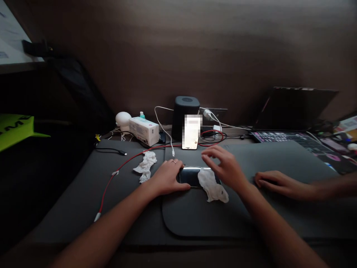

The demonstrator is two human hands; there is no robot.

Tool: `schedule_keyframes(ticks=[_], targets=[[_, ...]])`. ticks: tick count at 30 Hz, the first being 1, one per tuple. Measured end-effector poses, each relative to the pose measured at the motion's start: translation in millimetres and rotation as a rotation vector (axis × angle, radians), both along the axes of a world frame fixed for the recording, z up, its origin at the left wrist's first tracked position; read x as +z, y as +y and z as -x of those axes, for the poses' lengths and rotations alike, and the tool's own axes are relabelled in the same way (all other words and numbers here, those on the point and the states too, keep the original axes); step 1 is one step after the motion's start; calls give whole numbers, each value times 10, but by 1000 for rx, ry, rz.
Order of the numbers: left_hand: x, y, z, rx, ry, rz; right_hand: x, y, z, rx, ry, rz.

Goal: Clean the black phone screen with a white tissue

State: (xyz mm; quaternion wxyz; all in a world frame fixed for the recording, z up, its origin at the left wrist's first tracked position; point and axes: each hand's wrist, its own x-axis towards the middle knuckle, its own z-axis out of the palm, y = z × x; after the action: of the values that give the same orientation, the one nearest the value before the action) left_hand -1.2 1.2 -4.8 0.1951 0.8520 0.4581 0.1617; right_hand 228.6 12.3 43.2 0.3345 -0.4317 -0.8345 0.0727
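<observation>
1. We have a phone (189, 176) lying flat on the grey mat (192, 219), in front of the speaker (177, 115). A crumpled tissue (208, 182) hides much of its right end; the screen that shows is dark and glossy.
2. Our left hand (169, 176) is clasped on the phone's left end, thumb along the near edge, fingers at the far corner.
3. Our right hand (223, 163) hangs ahead and right of the speaker, fingers curled; we cannot tell whether thumb and fingertips meet.
4. Just before the speaker stands a lit handset (190, 140), its screen mostly blurred out.
5. Left of the speaker we see a white box (143, 131), contents hidden, and, nearer us, a crumpled wad (147, 163).
6. Well right of the speaker are an open laptop (295, 111) and another person's hand (279, 184), the arm cut off.
</observation>
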Motion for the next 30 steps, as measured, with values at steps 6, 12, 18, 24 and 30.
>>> schedule_keyframes(ticks=[6, 12, 18, 24, 30], targets=[[-14, -1, -5, 0, -4, -23, -141, -423, -96, 39, -81, 109], [-31, -7, -3, 6, -10, -28, -172, -301, -213, 203, -167, 199], [-11, -12, 1, 3, -4, -16, -268, -179, -278, 286, -181, 229], [-9, -28, 6, 4, 17, -3, -415, -212, -223, 258, -153, 107], [22, -51, 15, 11, 13, 27, -293, -260, -427, 284, -150, 297]])
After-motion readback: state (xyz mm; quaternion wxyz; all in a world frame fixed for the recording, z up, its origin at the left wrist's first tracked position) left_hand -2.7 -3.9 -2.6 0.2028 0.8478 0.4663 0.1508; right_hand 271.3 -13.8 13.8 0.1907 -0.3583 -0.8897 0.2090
